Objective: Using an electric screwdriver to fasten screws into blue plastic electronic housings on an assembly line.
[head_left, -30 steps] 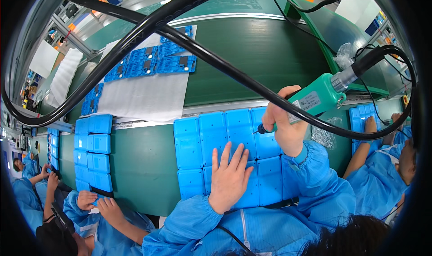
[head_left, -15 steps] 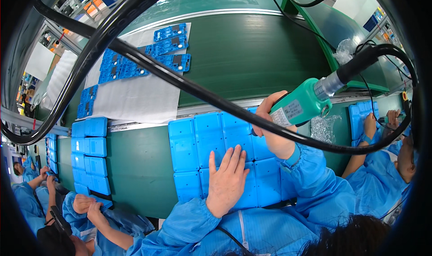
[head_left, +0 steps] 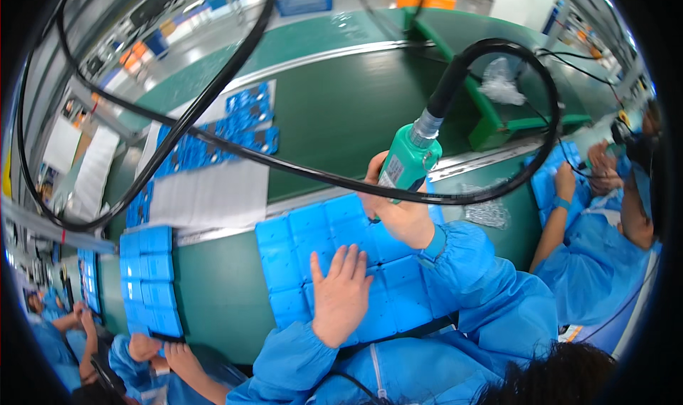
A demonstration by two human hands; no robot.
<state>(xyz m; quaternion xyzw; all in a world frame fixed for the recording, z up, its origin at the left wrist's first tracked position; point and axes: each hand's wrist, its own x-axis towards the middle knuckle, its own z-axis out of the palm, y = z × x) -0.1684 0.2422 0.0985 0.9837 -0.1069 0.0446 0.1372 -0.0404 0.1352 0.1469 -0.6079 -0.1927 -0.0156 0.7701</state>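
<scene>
Rows of blue plastic cases (head_left: 281, 252) lie edge to edge before me on the green work surface. My left hand (head_left: 340, 298) rests on them, palm down, with its fingers stretched out. Wrapped around a green electric screwdriver (head_left: 411, 156) is my right hand (head_left: 404, 219), just above the far rows of cases. The tool stands tilted, its cable end up and away from me. Its tip is hidden by my hand, so I cannot tell whether it touches a case.
A thick black cable (head_left: 313, 172) loops across the view. Beyond lie a green conveyor belt (head_left: 334, 99) and blue parts on a white sheet (head_left: 213, 195). Bubble wrap (head_left: 487, 213) sits to the right. Co-workers handle other blue cases (head_left: 149, 284) on both sides.
The view has shifted. My right hand has carried the screwdriver leftward and turned it more upright. My left hand still lies flat on the cases.
</scene>
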